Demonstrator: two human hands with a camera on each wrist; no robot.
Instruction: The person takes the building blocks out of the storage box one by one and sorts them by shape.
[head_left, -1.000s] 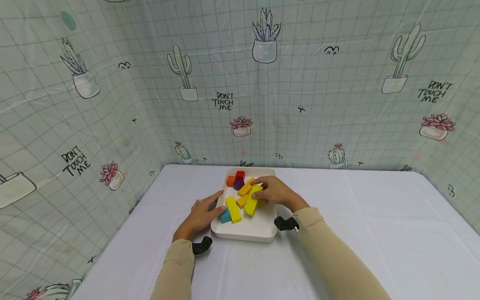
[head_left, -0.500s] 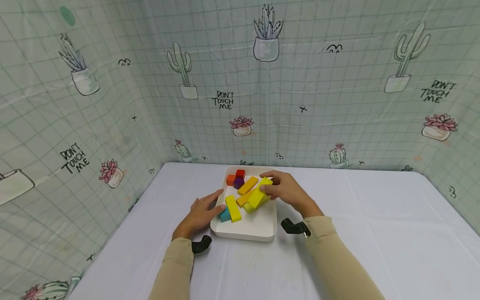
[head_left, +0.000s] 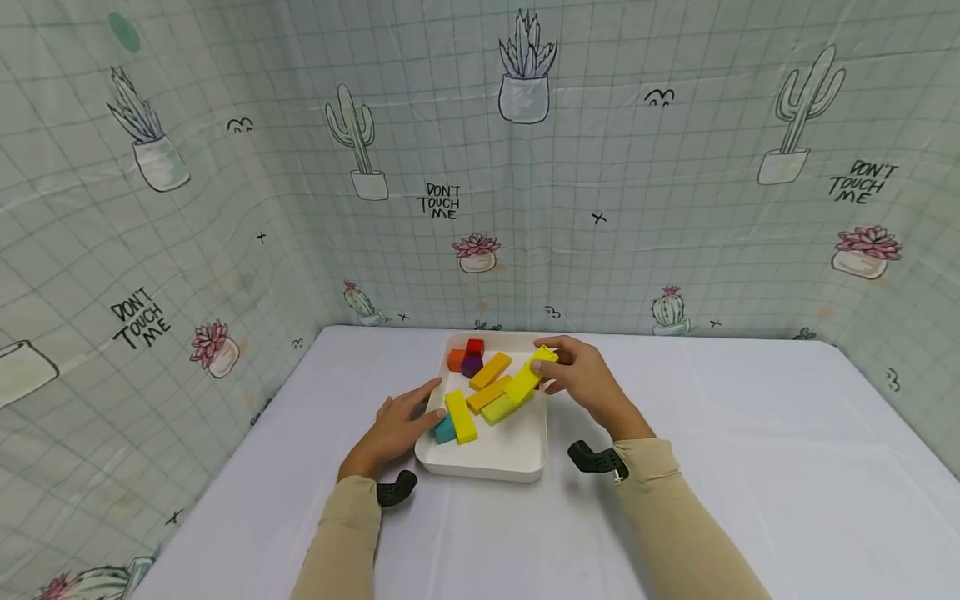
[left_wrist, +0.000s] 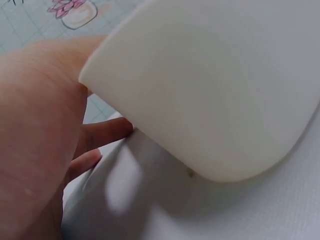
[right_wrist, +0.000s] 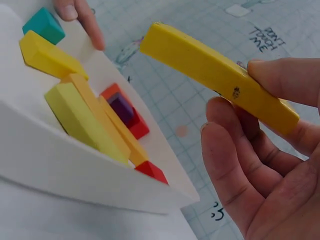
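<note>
My right hand (head_left: 588,379) pinches a long yellow block (right_wrist: 220,75) between thumb and fingers, lifted over the right side of a white tray (head_left: 480,468). A dark speck marks the block's side. My left hand (head_left: 393,431) holds the tray's left wall, thumb over the rim beside a teal block (head_left: 444,430) and fingers outside. Inside the tray lie a yellow block (head_left: 461,417), a pale yellow-green block (right_wrist: 82,122) and two orange-yellow blocks (head_left: 491,371). A purple block (head_left: 472,367) sits with red (head_left: 475,347) and orange (head_left: 456,359) ones at the back left.
Another red block (right_wrist: 152,171) lies by the tray's right wall, mostly hidden by my right hand in the head view. The tray stands on a white-covered table (head_left: 720,450). A cactus-print cloth (head_left: 600,167) hangs behind and at the left.
My right hand has lifted the yellow block off the others and moved it right, toward the tray's right rim, uncovering the pale yellow-green block. My left hand has stayed at the tray.
</note>
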